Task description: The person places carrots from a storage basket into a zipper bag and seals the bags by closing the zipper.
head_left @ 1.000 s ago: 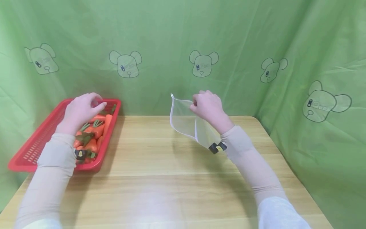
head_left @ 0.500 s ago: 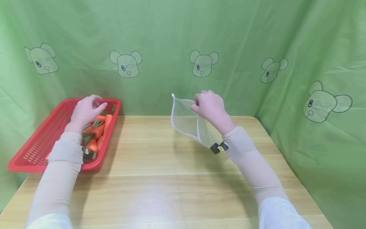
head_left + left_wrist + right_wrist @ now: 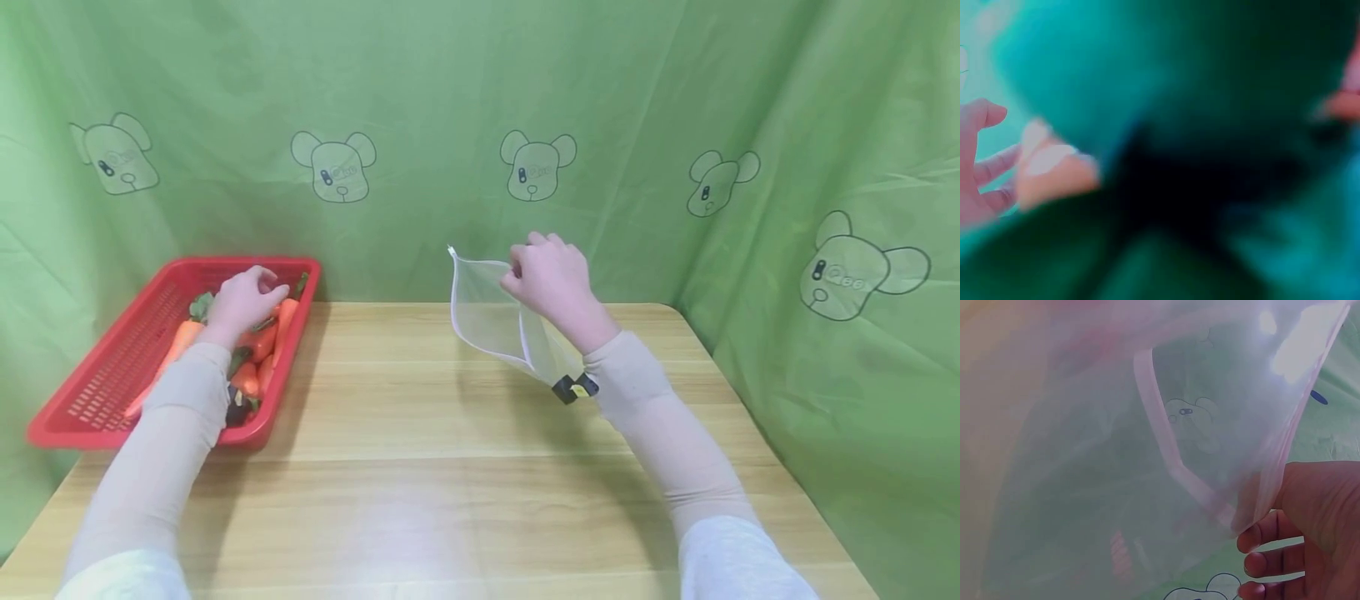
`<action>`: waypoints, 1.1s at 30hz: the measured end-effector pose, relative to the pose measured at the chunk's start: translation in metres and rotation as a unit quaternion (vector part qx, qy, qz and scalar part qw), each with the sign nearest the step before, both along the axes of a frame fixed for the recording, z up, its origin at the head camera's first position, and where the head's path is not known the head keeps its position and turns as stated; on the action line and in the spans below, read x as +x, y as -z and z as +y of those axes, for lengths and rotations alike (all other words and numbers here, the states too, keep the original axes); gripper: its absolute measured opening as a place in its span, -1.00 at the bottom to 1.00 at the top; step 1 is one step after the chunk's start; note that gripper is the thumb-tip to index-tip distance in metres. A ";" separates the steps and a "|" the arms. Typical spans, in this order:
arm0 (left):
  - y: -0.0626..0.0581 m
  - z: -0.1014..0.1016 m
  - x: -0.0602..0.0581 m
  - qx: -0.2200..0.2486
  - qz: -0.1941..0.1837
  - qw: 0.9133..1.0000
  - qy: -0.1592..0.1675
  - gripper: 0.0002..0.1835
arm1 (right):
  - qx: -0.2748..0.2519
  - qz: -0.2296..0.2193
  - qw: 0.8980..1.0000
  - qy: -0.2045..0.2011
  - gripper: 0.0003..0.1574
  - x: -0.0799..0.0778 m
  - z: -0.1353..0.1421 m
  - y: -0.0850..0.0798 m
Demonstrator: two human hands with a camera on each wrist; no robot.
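Over a red slotted plastic basket (image 3: pixel 45 429) of tapered orange carrots (image 3: pixel 178 347), left hand (image 3: pixel 242 305) hung, thumb and fingers parted, at the picking step, I judged, a firm grasp needed next, while right hand (image 3: pixel 552 277) pinched a translucent white-edged bag (image 3: pixel 483 310), mouth gaping.

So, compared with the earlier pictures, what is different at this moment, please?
The left hand has moved rightward and lower in the head view, over the red basket. A carrot at its left, mostly out of sight before, now shows. No new hold or release is visible. The right hand stays nearly in place, pinching the transparent bag, whose mouth remains open.
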State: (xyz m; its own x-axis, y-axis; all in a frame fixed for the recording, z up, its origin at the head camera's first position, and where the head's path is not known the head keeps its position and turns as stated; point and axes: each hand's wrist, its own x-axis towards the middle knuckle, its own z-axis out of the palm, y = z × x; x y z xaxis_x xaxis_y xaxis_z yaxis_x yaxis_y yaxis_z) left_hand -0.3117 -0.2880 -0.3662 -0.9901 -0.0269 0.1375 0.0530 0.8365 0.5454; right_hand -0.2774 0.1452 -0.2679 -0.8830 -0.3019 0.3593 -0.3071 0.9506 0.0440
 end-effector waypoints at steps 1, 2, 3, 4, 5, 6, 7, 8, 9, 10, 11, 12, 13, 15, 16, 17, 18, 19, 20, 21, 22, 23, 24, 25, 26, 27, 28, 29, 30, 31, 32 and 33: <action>0.002 0.000 0.000 -0.001 -0.004 1.000 0.001 -0.43 | -0.001 0.002 1.000 0.000 -0.85 0.000 0.000 0.000; 0.003 0.000 -0.001 -0.001 -0.007 1.000 0.002 -0.42 | -0.002 0.003 1.000 0.000 -0.85 0.000 0.000 0.001; 0.004 0.001 -0.001 -0.001 -0.010 1.000 0.003 -0.41 | -0.002 0.005 1.000 0.001 -0.85 0.000 -0.001 0.001; 0.006 0.001 -0.001 0.001 -0.012 1.000 0.003 -0.41 | -0.001 0.005 1.000 0.002 -0.86 0.000 -0.001 0.002; 0.008 0.000 -0.002 -0.001 -0.011 1.000 0.004 -0.40 | -0.001 0.005 1.000 0.003 -0.85 0.000 -0.001 0.002; 0.011 -0.001 -0.002 -0.003 -0.012 1.000 0.005 -0.39 | 0.000 0.006 1.000 0.004 -0.85 0.000 -0.002 0.002; 0.013 -0.002 -0.003 -0.003 -0.016 1.000 0.004 -0.38 | 0.000 0.005 1.000 0.005 -0.85 0.000 -0.002 0.003; 0.016 -0.003 -0.003 -0.004 -0.022 1.000 0.004 -0.36 | 0.000 0.003 1.000 0.006 -0.85 0.000 -0.002 0.003; 0.018 -0.004 -0.003 -0.003 -0.030 1.000 0.003 -0.35 | 0.000 0.002 1.000 0.006 -0.85 0.000 -0.003 0.003; 0.020 -0.006 -0.003 -0.003 -0.040 0.999 0.002 -0.33 | -0.001 0.001 1.000 0.006 -0.85 0.000 -0.003 0.003; 0.022 -0.007 -0.004 -0.002 -0.051 0.999 0.002 -0.32 | -0.001 0.001 1.000 0.005 -0.85 0.001 -0.004 0.003; 0.023 -0.008 -0.003 0.001 -0.064 0.998 0.004 -0.30 | -0.001 0.002 1.000 0.005 -0.85 0.001 -0.004 0.004; 0.023 -0.009 -0.003 0.006 -0.078 0.997 0.006 -0.28 | -0.002 0.003 1.000 0.005 -0.85 0.001 -0.004 0.004; 0.023 -0.009 -0.003 0.025 -0.103 0.994 0.012 -0.24 | -0.001 0.008 1.000 0.006 -0.85 0.001 -0.004 0.004; 0.023 -0.009 -0.003 0.035 -0.114 0.993 0.015 -0.22 | -0.001 0.010 1.000 0.007 -0.85 0.001 -0.004 0.004; 0.022 -0.009 -0.003 0.043 -0.123 0.991 0.018 -0.21 | 0.000 0.011 1.000 0.008 -0.85 0.001 -0.004 0.004; 0.021 -0.008 -0.003 0.050 -0.133 0.990 0.020 -0.20 | 0.000 0.013 1.000 0.009 -0.85 0.001 -0.003 0.004; 0.021 -0.008 -0.003 0.056 -0.140 0.988 0.021 -0.19 | 0.000 0.014 1.000 0.009 -0.85 0.001 -0.003 0.004; 0.020 -0.008 -0.002 0.061 -0.145 0.987 0.021 -0.20 | -0.001 0.014 1.000 0.008 -0.85 0.001 -0.003 0.004; 0.020 -0.008 -0.002 0.062 -0.148 0.987 0.022 -0.21 | -0.002 0.014 1.000 0.007 -0.85 0.001 -0.003 0.004; 0.019 -0.008 -0.002 0.059 -0.149 0.987 0.024 -0.22 | -0.003 0.015 1.000 0.006 -0.85 0.001 -0.004 0.004; 0.019 -0.008 -0.002 0.057 -0.151 0.987 0.027 -0.24 | -0.004 0.016 1.000 0.005 -0.85 0.001 -0.004 0.004; 0.019 -0.008 -0.002 0.055 -0.152 0.986 0.030 -0.25 | -0.004 0.017 1.000 0.005 -0.85 0.001 -0.004 0.005; 0.019 -0.008 -0.003 0.055 -0.152 0.986 0.033 -0.27 | -0.005 0.017 1.000 0.005 -0.85 0.001 -0.004 0.005; 0.019 -0.008 -0.003 0.055 -0.152 0.986 0.038 -0.28 | -0.006 0.018 1.000 0.004 -0.85 0.001 -0.004 0.005; 0.020 -0.008 -0.004 0.053 -0.150 0.986 0.041 -0.29 | -0.006 0.018 1.000 0.004 -0.85 0.001 -0.004 0.005; 0.020 -0.009 -0.005 0.052 -0.148 0.987 0.044 -0.30 | -0.006 0.018 1.000 0.004 -0.86 0.001 -0.003 0.005; 0.021 -0.009 -0.005 0.053 -0.146 0.987 0.048 -0.30 | -0.006 0.017 1.000 0.004 -0.86 0.001 -0.003 0.005; 0.021 -0.009 -0.006 0.053 -0.144 0.987 0.050 -0.30 | -0.007 0.017 1.000 0.005 -0.86 0.001 -0.003 0.005; 0.022 -0.009 -0.007 0.054 -0.142 0.987 0.053 -0.30 | -0.007 0.016 1.000 0.005 -0.86 0.000 -0.003 0.005; 0.022 -0.009 -0.007 0.056 -0.139 0.987 0.055 -0.30 | -0.007 0.015 1.000 0.005 -0.86 0.000 -0.003 0.005; 0.023 -0.009 -0.008 0.057 -0.138 0.987 0.057 -0.30 | -0.008 0.014 1.000 0.006 -0.86 0.000 -0.003 0.005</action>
State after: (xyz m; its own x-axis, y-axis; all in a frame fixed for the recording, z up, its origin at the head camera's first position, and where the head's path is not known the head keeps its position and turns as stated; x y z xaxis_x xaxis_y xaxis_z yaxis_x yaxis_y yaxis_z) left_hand -0.3197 -0.2972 -0.3890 -0.9870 0.0869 -0.1355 -0.0207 0.7662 0.6423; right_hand -0.2776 0.1421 -0.2733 -0.8761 -0.2862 0.3880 -0.2950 0.9547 0.0380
